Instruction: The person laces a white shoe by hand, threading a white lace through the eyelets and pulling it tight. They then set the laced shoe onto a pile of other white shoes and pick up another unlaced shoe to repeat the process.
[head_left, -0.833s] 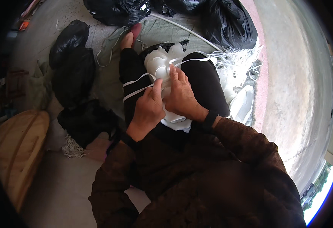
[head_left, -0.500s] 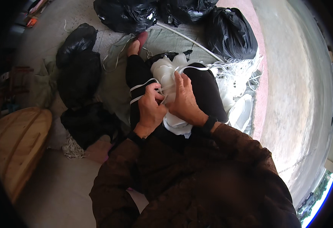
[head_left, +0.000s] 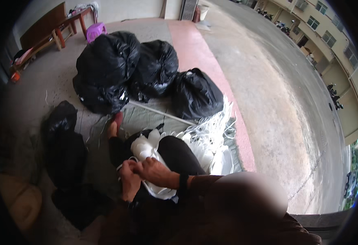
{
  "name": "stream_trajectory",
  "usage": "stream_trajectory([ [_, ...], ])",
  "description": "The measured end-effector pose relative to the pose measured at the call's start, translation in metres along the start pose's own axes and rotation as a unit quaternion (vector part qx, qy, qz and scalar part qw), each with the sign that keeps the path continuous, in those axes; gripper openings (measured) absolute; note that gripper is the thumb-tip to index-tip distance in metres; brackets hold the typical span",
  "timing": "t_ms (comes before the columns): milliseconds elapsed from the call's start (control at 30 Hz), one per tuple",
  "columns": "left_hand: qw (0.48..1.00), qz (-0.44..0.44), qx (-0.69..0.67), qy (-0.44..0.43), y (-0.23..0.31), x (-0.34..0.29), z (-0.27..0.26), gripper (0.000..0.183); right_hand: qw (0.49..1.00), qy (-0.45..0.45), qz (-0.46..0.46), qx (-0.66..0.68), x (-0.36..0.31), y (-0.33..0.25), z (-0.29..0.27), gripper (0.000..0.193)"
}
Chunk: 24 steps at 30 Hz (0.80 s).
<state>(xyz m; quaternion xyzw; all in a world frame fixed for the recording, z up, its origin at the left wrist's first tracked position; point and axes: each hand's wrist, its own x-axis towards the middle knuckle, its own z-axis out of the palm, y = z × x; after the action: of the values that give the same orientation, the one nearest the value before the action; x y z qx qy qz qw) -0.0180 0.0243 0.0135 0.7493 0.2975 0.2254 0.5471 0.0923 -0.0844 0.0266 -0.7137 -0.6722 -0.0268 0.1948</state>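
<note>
Between my bent black-clad legs lies a stack of white, smooth, rounded pieces (head_left: 144, 148); their exact kind is not clear. My left hand (head_left: 130, 178) is closed in a pinch, with a thin white cord (head_left: 133, 158) looping beside its fingers. Touching it, my right hand (head_left: 157, 171) is closed over the near part of the stack, its fingertips meeting the left hand's at the cord. What sits right between the fingertips is too small to make out.
Several stuffed black plastic bags (head_left: 107, 69) stand ahead, and more dark bags (head_left: 66, 157) lie at my left. A pale pole (head_left: 162, 112) rests on the green cloth (head_left: 101, 141). Right of my leg are a white cord heap (head_left: 211, 130) and white oval pieces (head_left: 221, 161).
The view has tilted up, showing a bench, a purple stool and buildings. My right hand's fingers, raised and extended before, have come down and closed against my left hand.
</note>
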Motion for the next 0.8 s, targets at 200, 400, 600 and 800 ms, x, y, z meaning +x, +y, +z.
stream_trajectory([
  [200, 0.996, -0.066, -0.053, 0.008, 0.014, -0.017, 0.003, 0.04, 0.999, -0.022, -0.01, -0.022, -0.002, -0.002, 0.009, 0.03],
  [400, 0.897, 0.36, 0.215, -0.143, 0.063, -0.06, 0.005, 0.049, 0.924, -0.113, 0.186, 0.314, -0.095, -0.05, -0.103, 0.034],
  [600, 0.886, -0.191, -0.311, -0.287, 0.079, -0.107, 0.019, 0.025, 0.864, -0.011, 0.292, 0.411, -0.108, -0.022, -0.125, 0.024],
  [800, 0.827, -0.318, -0.299, -0.354, 0.137, -0.111, 0.015, 0.029, 0.959, 0.054, 0.204, 0.188, -0.059, 0.031, -0.061, 0.048],
])
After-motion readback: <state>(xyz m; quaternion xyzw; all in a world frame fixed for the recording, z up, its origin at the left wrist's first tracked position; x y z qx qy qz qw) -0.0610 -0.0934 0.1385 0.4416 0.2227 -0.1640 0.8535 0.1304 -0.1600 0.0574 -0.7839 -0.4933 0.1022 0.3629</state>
